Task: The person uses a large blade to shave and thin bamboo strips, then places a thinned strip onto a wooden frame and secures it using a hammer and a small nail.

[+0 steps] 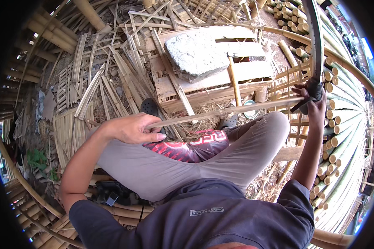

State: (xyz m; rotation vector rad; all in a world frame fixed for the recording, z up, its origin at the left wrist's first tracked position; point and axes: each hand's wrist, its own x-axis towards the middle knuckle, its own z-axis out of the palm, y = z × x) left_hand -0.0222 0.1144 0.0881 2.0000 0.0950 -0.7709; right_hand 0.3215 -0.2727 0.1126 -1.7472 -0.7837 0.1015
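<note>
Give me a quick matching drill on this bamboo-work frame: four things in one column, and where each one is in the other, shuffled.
Things
1. bamboo strip
2. long curved blade
3. grey stone slab
4. round bamboo poles

Places
A. stacked along the right side
B. lying on the wooden crate
C. held up in the right hand
D. pinched at one end by the left hand, spanning across the knees

Pairs: 1-D, 2-C, 3-B, 4-A
</note>
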